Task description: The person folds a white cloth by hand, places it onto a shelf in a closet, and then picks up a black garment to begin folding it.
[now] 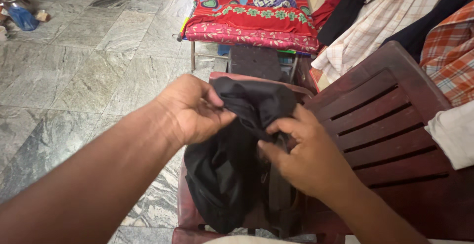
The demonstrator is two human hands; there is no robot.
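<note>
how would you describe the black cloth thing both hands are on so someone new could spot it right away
Start at the dark red slatted plastic chair in the lower right of the view. On its seat lies the black garment, crumpled, with the left hand pinching its top edge and the right hand gripping a fold. It is plain black, unlike the checked shirts draped behind the chair.

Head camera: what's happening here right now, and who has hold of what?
A person is handling a black garment over a dark red slatted chair. The left hand pinches the cloth's upper edge, and the right hand grips a fold lower down. The garment hangs bunched between them, above the seat. More clothes are draped behind the chair, and a cot with a red floral cover stands on the marble floor.
</note>
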